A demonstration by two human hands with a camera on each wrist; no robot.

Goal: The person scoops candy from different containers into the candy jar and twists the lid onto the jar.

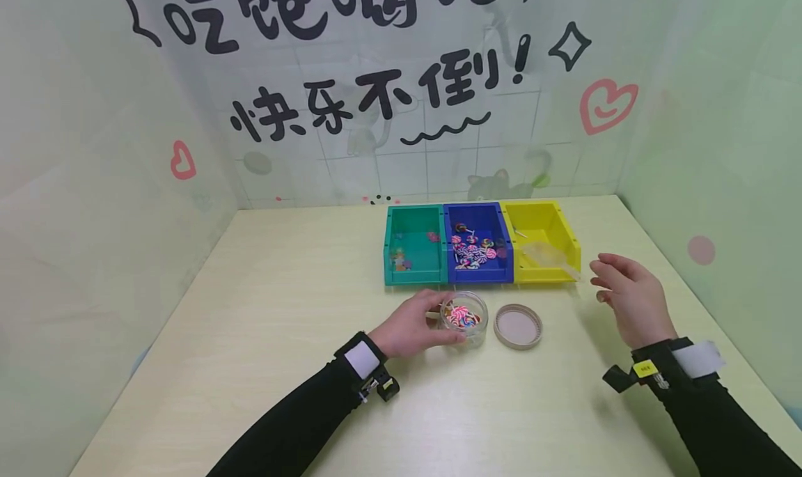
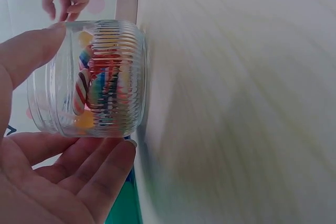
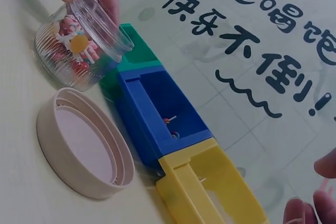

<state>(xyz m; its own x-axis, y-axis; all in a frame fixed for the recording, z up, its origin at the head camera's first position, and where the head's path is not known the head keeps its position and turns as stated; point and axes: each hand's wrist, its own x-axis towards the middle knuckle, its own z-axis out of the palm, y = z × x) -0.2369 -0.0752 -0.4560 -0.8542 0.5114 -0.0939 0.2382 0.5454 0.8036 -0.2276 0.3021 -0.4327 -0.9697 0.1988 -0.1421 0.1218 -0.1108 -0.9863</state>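
My left hand (image 1: 416,327) grips a clear glass jar (image 2: 100,77), thumb on one side and fingers on the other. Striped lollipops and colourful candies (image 1: 462,316) lie inside the upright jar. My right hand (image 1: 633,301) is beside the yellow bin (image 1: 567,244), its fingers loosely bent and the thumb apart from them. A translucent scoop (image 1: 544,254) lies in that bin, its handle reaching over the front edge toward my right fingertips. Close to the jar, a pale round lid (image 3: 84,145) lies on the table, hollow side up.
Joined in a row with the yellow bin are a green bin (image 1: 415,276) and a blue bin (image 1: 479,275). Several small lollipops (image 1: 471,254) fill part of the blue one; a few small pieces (image 1: 399,260) lie in the green one. Printed curtains (image 1: 388,163) hang behind the table.
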